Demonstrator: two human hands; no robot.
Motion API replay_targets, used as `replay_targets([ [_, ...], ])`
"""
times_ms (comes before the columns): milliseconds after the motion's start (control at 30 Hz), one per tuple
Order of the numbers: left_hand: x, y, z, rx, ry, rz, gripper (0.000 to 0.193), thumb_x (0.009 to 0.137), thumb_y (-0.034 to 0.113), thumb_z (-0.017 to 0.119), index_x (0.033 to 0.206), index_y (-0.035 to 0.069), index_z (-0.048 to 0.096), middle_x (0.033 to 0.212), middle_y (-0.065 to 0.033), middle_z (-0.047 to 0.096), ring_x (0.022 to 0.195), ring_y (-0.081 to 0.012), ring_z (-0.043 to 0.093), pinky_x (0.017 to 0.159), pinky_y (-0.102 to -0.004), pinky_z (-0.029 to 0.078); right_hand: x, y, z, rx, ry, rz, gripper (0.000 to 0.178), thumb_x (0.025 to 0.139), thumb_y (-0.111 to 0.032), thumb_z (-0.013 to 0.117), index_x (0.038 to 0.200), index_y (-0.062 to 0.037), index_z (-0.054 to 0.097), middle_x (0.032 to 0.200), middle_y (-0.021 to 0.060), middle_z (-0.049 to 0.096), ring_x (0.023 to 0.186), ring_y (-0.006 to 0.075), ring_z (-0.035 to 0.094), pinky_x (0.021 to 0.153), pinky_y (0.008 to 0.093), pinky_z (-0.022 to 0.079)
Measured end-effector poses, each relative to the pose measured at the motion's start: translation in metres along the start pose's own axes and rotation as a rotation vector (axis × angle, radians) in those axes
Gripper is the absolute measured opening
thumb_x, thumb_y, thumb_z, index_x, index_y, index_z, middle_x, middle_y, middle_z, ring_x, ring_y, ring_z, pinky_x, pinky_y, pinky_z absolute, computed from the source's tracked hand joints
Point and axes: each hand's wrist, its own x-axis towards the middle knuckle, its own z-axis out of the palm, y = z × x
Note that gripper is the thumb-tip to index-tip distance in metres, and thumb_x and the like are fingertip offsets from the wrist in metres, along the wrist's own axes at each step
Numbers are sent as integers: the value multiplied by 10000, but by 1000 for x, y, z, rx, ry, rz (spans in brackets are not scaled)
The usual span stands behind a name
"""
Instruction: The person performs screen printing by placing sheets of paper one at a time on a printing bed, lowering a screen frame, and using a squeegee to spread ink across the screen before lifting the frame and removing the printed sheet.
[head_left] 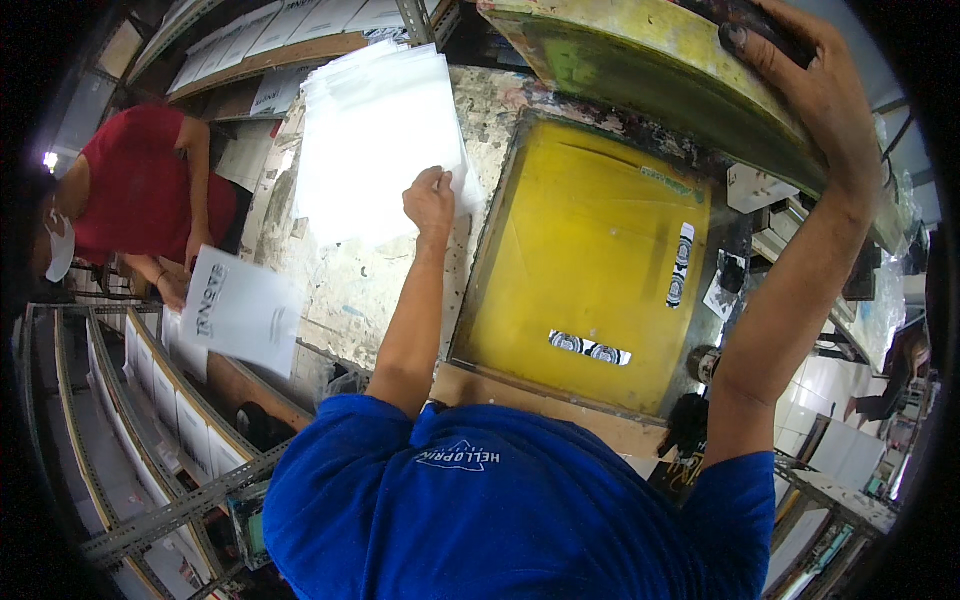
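Note:
My left hand (428,203) is closed in a pinch at the right edge of a stack of white sheets (375,130), thin and slightly translucent, fanned out on the paint-stained table (330,290). High at the right, my right hand (800,70) grips the edge of a raised, tilted printing screen frame (640,60), stained yellow and green; its thumb tip is dark with ink. Below the frame lies a flat yellow printing bed (560,240). Two black-and-white patterned strips are on it, one near the front (590,347) and another at the right (680,265).
At the left, a co-worker in a red top (135,180) holds a printed white sheet (245,310). Metal racks with sheets on shelves (160,390) stand front left, and another shelf (270,50) is at the back. White boxes (757,187) sit right of the bed.

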Motion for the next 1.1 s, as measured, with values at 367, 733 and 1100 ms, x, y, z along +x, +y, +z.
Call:
replay_targets([
  [367,3,11,-22,-242,-18,94,240,814,209,807,988,44,786,1035,-109,770,975,-266,698,852,-352,542,7,0,-13,129,-95,68,444,796,-310,823,1128,-20,770,940,101,783,796,192,684,811,335,528],
  [733,-124,66,-5,248,-818,574,676,907,550,655,1475,201,544,1636,-81,358,1524,-412,246,1218,-635,173,-7,8,-2,-105,16,-33,424,808,-317,821,1093,-6,777,923,127,779,781,206,686,788,323,528],
  [1100,-174,135,60,20,-921,847,694,876,524,684,1460,175,550,1615,-92,375,1525,-383,237,1232,-622,129,-2,25,-10,-84,-2,-68,457,822,-376,819,1045,20,779,912,156,771,775,214,691,751,323,531],
])
